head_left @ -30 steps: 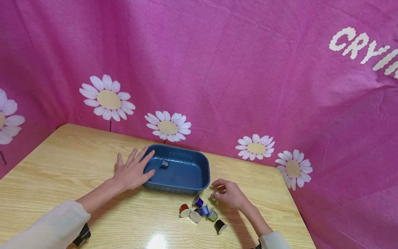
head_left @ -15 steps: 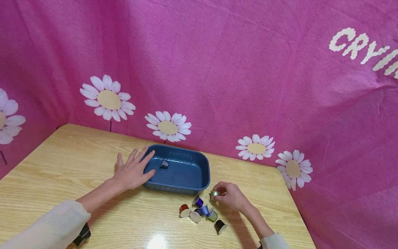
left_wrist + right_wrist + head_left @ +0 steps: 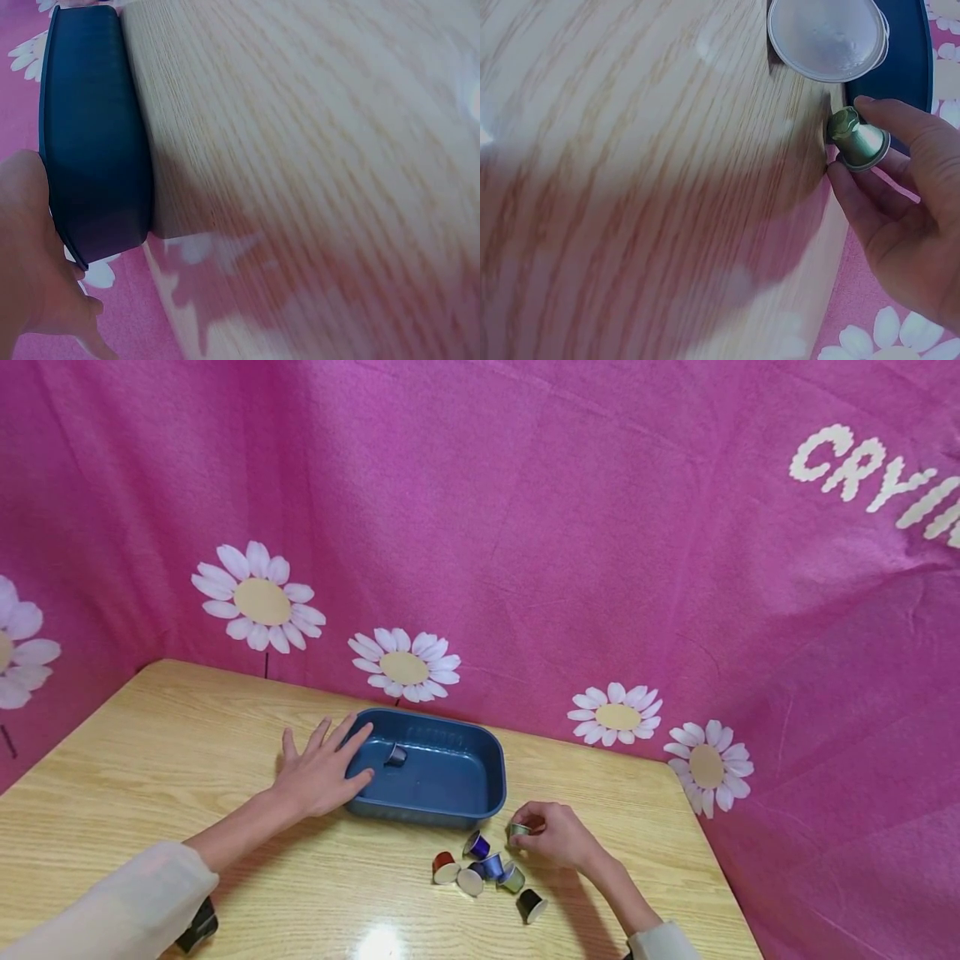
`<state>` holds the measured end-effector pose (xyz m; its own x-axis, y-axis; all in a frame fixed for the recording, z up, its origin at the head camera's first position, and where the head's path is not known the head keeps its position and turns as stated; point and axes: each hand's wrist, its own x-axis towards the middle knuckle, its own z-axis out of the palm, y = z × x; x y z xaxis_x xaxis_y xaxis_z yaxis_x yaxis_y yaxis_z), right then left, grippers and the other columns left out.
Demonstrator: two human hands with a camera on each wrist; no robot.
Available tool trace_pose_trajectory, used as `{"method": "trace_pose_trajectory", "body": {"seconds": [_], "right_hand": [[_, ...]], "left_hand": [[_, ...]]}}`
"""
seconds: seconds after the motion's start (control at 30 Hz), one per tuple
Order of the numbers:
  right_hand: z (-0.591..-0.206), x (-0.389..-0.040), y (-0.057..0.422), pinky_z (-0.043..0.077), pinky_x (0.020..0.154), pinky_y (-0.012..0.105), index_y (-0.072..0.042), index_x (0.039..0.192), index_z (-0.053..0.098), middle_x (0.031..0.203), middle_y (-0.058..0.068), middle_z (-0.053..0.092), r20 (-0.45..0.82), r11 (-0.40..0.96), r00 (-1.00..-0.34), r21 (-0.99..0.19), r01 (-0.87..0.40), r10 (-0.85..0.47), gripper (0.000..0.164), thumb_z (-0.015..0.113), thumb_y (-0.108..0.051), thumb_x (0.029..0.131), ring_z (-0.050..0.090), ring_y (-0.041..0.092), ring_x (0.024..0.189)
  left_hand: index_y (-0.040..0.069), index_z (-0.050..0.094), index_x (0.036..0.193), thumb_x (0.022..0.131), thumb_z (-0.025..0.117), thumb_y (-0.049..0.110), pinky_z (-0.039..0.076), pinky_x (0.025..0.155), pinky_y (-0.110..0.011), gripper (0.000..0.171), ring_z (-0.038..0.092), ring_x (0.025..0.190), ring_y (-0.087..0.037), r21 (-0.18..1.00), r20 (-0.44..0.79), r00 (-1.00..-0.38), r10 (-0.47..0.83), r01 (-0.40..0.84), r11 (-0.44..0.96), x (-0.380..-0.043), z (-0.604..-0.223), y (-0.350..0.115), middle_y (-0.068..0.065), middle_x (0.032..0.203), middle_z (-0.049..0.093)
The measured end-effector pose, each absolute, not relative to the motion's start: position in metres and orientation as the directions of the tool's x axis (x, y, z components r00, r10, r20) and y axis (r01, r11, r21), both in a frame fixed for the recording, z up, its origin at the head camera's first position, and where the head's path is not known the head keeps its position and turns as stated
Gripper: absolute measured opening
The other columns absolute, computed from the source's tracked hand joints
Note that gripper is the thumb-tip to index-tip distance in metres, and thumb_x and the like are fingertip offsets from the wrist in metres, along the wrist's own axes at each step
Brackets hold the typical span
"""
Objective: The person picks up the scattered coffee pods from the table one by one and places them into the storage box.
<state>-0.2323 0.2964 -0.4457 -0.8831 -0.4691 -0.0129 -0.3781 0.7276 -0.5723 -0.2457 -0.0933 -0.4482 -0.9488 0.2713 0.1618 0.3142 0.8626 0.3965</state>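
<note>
My left hand (image 3: 318, 781) rests with spread fingers on the left rim of a dark blue bin (image 3: 420, 816); in the left wrist view it lies at the bin's edge (image 3: 97, 135). One dark coffee capsule (image 3: 396, 755) lies inside that bin. Just outside its near right corner, my right hand (image 3: 558, 837) pinches a green coffee capsule (image 3: 864, 144) between thumb and fingers, close to the table. Left of and below this hand lie loose capsules: purple (image 3: 477, 844), blue (image 3: 492, 866), pale green (image 3: 512, 878), brown-red (image 3: 445, 866) and black (image 3: 531, 906).
A wooden table (image 3: 315, 893) carries everything. A pink cloth (image 3: 525, 527) with white daisies hangs behind it. One capsule (image 3: 470, 882) turns its pale lid up. A black object (image 3: 198, 928) shows under the left sleeve.
My right fingers have drawn together around the green capsule, which has turned and shows more of its side. My left hand and the bin have stayed in place.
</note>
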Motion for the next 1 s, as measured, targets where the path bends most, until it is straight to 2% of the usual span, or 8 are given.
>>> {"method": "trace_pose_trajectory", "body": {"seconds": [0.47, 0.7, 1.0], "right_hand": [[-0.437, -0.236, 0.296, 0.055, 0.07, 0.024, -0.011, 0.091, 0.071, 0.081, -0.008, 0.067, 0.087, 0.749, -0.919, -0.552, -0.365, -0.384, 0.01, 0.076, -0.008, 0.082, 0.067, 0.009, 0.077], [-0.423, -0.244, 0.294, 0.056, 0.068, 0.023, -0.01, 0.092, 0.071, 0.081, -0.007, 0.068, 0.158, 0.74, -0.913, -0.543, -0.398, -0.375, 0.01, 0.076, -0.01, 0.084, 0.069, 0.009, 0.076], [-0.403, -0.253, 0.282, 0.057, 0.07, 0.023, -0.01, 0.094, 0.071, 0.084, -0.005, 0.069, 0.221, 0.68, -0.901, -0.595, -0.427, -0.373, 0.01, 0.076, -0.01, 0.085, 0.07, 0.013, 0.079]], "left_hand": [[0.011, 0.033, 0.157, 0.095, 0.06, 0.043, -0.001, 0.1, -0.082, 0.074, 0.017, 0.143, -0.052, 0.396, 0.166, -0.947, 0.277, 0.321, 0.861, -0.245, -0.447, -0.093, -0.02, 0.161, 0.023], [0.011, 0.034, 0.156, 0.095, 0.06, 0.043, -0.001, 0.1, -0.082, 0.074, 0.017, 0.143, -0.052, 0.393, 0.167, -0.946, 0.277, 0.322, 0.861, -0.245, -0.447, -0.093, -0.02, 0.161, 0.024], [0.012, 0.035, 0.156, 0.095, 0.06, 0.043, 0.0, 0.1, -0.082, 0.073, 0.018, 0.143, -0.052, 0.383, 0.172, -0.947, 0.273, 0.319, 0.867, -0.246, -0.448, -0.093, -0.02, 0.161, 0.024]]}}
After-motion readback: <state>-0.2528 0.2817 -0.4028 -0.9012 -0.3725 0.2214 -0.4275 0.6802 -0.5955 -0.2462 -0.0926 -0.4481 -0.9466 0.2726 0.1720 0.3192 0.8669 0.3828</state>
